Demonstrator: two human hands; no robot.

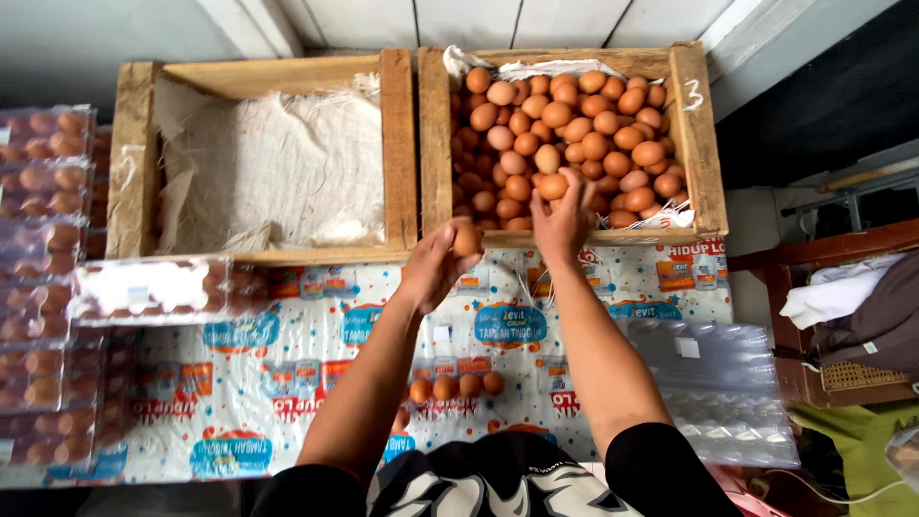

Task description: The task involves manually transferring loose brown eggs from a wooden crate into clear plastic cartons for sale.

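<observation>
Fingers of the left hand (442, 263) clamp one egg (467, 238); right hand (563, 218) fingers grip another egg (552, 186).

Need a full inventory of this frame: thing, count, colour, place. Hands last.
wooden crate with eggs: one, brown wood, top right, heaped with brown eggs
loose eggs in crate: too many to count, brown
empty wooden crate: one, brown wood, top left, lined with white cloth
filled egg packs: a stack, clear plastic over brown eggs, left edge
filled egg pack on table: one, clear, below the empty crate
table cover: one, white with printed patches
open tray with eggs: one, clear, at least four brown eggs in a row, near the body
empty clear trays: a stack, right
wooden furniture: far right, with cloth on it
left hand: holds one brown egg
right hand: fingers on an egg in the crate
</observation>
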